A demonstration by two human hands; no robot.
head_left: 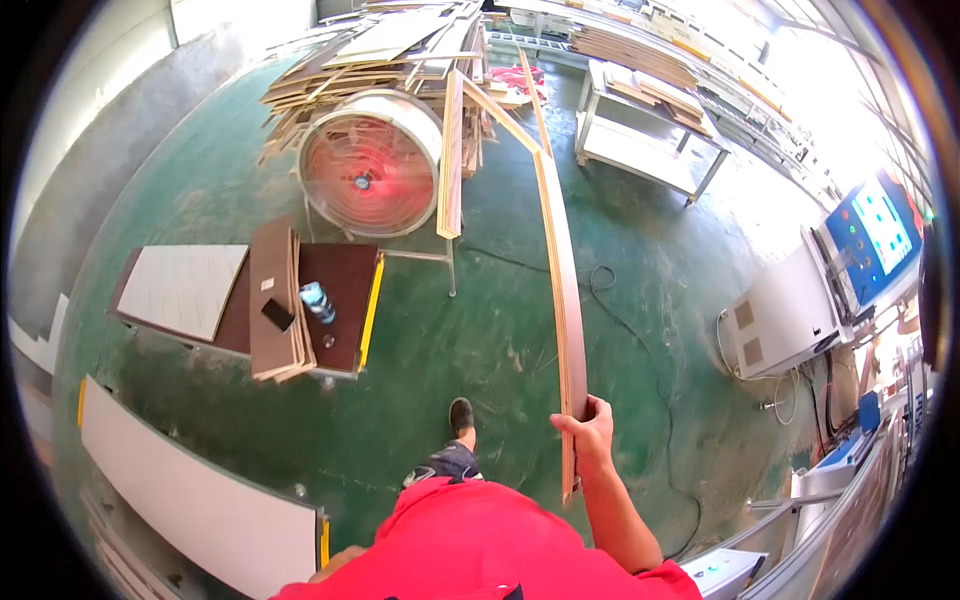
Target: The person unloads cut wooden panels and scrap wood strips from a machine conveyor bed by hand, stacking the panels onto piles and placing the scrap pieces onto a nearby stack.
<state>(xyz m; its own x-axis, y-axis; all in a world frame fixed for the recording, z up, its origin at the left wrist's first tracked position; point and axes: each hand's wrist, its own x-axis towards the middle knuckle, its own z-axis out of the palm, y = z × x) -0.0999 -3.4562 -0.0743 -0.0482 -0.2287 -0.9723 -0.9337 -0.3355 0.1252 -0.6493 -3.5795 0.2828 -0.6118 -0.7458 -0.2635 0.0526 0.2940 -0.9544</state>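
Observation:
My right hand (588,432) is closed around the near end of a long, narrow wooden offcut (562,290) with pale layered edges. The thumb lies across one side of it and the fingers wrap round the other. From my hand the strip runs forward over the green floor. Near its far part, a thin angled piece (502,117) appears to join it to a shorter upright-looking strip (451,160), in front of the fan. At the lower left, only a patch of bare skin shows beside the red shirt; my left hand itself is not visible.
A large round fan (368,175) stands before a pile of scrap boards (400,45). On the left is a low table (345,285) with boards, a phone (277,314) and a bottle (317,302). A metal cart (640,150), a control cabinet (785,315) and a floor cable (640,340) lie right.

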